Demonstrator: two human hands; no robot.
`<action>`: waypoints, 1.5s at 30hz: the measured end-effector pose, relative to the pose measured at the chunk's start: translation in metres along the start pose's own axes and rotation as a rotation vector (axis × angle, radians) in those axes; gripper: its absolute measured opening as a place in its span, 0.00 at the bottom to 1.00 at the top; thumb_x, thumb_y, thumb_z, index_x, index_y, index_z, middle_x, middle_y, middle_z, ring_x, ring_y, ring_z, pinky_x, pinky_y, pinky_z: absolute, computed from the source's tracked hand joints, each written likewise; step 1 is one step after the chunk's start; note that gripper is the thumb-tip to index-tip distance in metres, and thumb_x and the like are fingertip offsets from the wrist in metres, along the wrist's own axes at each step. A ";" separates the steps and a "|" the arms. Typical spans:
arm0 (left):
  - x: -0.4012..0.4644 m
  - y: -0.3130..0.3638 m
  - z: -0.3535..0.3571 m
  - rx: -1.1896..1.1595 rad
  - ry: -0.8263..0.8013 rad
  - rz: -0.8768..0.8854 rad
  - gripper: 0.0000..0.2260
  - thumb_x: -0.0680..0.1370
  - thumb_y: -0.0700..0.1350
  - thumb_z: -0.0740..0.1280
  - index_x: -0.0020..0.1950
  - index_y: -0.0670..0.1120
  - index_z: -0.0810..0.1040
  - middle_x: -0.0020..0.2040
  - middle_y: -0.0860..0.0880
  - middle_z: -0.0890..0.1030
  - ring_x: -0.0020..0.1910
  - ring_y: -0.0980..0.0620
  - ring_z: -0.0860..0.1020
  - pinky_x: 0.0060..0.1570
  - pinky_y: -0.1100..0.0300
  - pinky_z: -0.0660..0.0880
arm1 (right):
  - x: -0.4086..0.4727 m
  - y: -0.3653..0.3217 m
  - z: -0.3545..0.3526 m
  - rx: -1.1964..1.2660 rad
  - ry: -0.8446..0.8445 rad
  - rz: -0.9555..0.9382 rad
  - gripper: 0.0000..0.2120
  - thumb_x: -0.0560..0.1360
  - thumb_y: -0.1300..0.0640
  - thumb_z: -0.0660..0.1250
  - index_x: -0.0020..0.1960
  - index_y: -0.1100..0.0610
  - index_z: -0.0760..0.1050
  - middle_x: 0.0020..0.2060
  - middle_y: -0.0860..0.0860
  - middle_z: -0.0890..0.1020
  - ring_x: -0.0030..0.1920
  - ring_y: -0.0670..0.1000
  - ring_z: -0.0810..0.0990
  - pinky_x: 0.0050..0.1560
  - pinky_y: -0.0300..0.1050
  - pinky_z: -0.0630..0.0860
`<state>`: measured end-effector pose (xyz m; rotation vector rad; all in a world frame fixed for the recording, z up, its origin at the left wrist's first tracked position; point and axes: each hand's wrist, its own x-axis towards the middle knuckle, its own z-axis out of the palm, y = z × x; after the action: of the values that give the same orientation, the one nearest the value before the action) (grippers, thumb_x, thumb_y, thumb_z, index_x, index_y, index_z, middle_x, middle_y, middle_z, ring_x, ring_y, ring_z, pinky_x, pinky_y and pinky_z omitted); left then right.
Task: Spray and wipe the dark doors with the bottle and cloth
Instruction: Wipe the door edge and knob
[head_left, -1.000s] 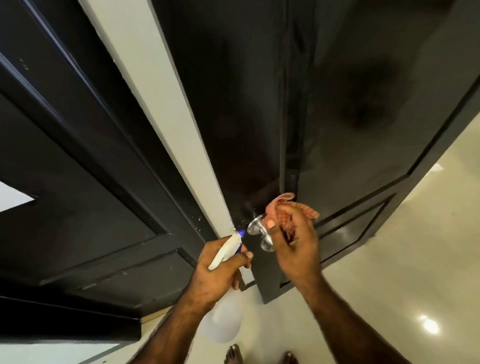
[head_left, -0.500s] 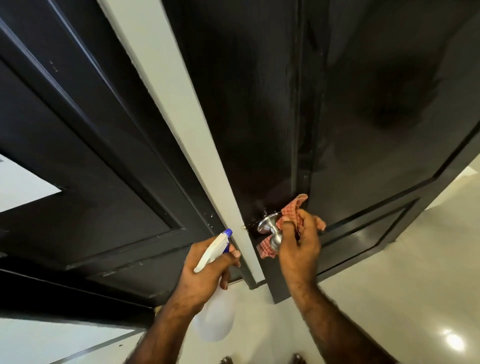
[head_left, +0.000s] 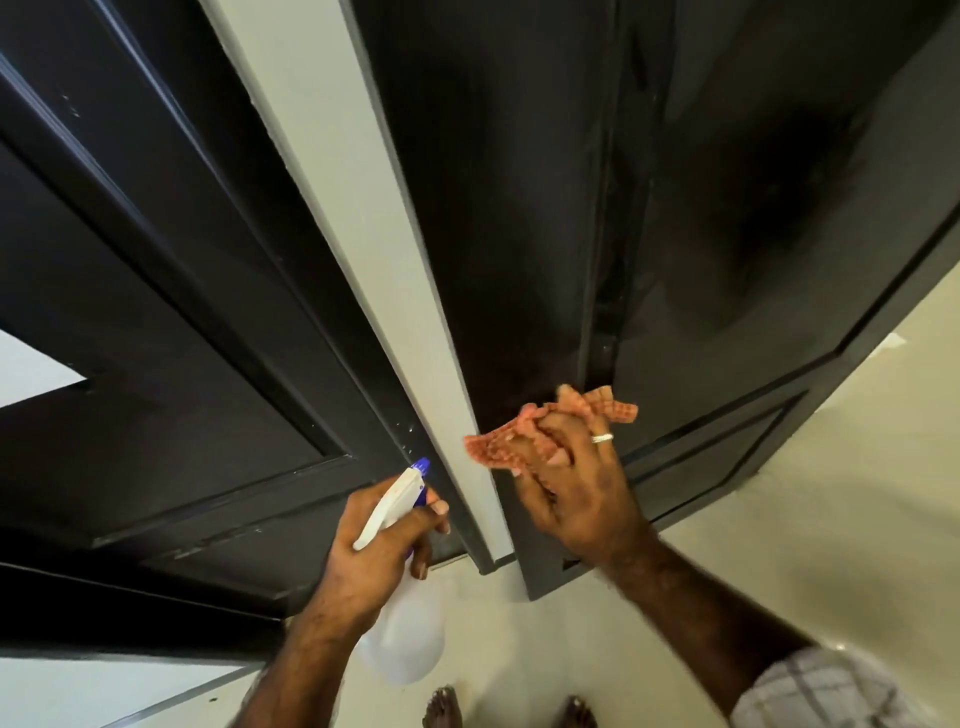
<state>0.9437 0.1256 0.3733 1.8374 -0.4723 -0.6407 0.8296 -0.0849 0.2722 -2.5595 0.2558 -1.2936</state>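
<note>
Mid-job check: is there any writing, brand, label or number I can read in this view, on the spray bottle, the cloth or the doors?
None: no readable text anywhere in this view.
Spray bottle in the left hand: plain translucent body, white and blue head, no label visible.
Cloth in the right hand: red check pattern only.
Dark doors: bare panels, no sign or number.

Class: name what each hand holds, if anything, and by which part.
The left hand grips the spray bottle by its neck, below the trigger head. The right hand holds the checked cloth bunched at its middle, ends sticking out.
</note>
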 end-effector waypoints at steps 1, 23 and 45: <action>0.001 0.000 -0.003 -0.008 -0.001 0.009 0.05 0.81 0.37 0.69 0.47 0.43 0.83 0.38 0.45 0.86 0.27 0.49 0.80 0.31 0.60 0.81 | -0.001 -0.012 0.006 0.080 0.099 0.178 0.14 0.83 0.54 0.71 0.62 0.61 0.85 0.65 0.63 0.81 0.74 0.64 0.75 0.76 0.69 0.70; 0.051 -0.021 -0.054 0.003 -0.357 0.136 0.05 0.80 0.33 0.70 0.46 0.38 0.84 0.39 0.40 0.85 0.25 0.48 0.77 0.29 0.59 0.77 | -0.013 -0.011 0.014 -0.160 -0.002 0.221 0.17 0.82 0.48 0.70 0.65 0.57 0.83 0.67 0.59 0.82 0.75 0.61 0.75 0.74 0.71 0.72; 0.068 -0.008 -0.031 0.009 -0.343 0.153 0.05 0.79 0.41 0.73 0.46 0.39 0.84 0.38 0.40 0.85 0.25 0.46 0.77 0.31 0.57 0.76 | 0.005 -0.007 -0.011 -0.269 -0.226 -0.152 0.12 0.79 0.49 0.73 0.58 0.55 0.82 0.68 0.59 0.77 0.75 0.63 0.71 0.73 0.72 0.73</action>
<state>1.0163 0.1107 0.3602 1.6840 -0.8346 -0.8530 0.8236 -0.0816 0.2840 -2.9762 0.2052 -1.0661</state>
